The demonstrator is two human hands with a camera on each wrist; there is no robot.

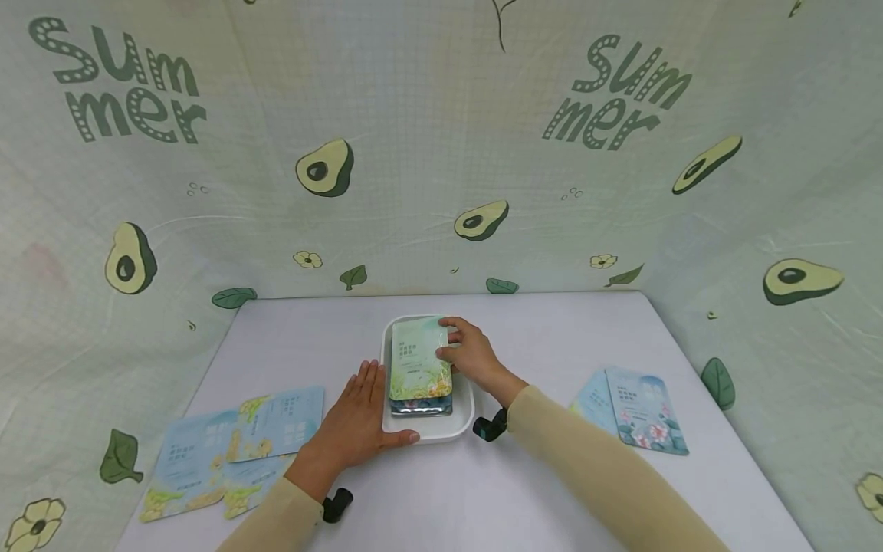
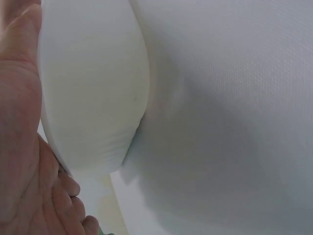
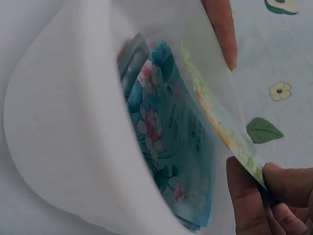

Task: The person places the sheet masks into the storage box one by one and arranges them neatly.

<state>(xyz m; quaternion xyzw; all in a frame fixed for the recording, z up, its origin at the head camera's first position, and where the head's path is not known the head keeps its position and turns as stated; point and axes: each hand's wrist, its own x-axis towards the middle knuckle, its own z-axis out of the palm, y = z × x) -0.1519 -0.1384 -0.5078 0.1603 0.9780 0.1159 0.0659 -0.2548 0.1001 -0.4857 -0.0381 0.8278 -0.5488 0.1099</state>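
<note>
A white tray (image 1: 464,418) stands mid-table with several sachets stacked inside. My right hand (image 1: 474,354) pinches the right edge of a green sachet (image 1: 417,360) with yellow flowers, thumb on one face and fingers behind. In the right wrist view this green sachet (image 3: 210,117) is tilted up from a teal sachet (image 3: 164,132) with pink lotus flowers lying under it. My left hand (image 1: 360,418) lies along the tray's left side, fingers straight and thumb at the near rim. The left wrist view shows that palm against the tray's outer wall (image 2: 95,88).
Blue sachets (image 1: 276,422) with yellow-green corners overlap on the table at left. At right lie a lotus-printed sachet (image 1: 647,410) and a light blue sachet (image 1: 595,402) partly beneath it. A printed cloth (image 1: 414,100) hangs behind the white table (image 1: 552,330).
</note>
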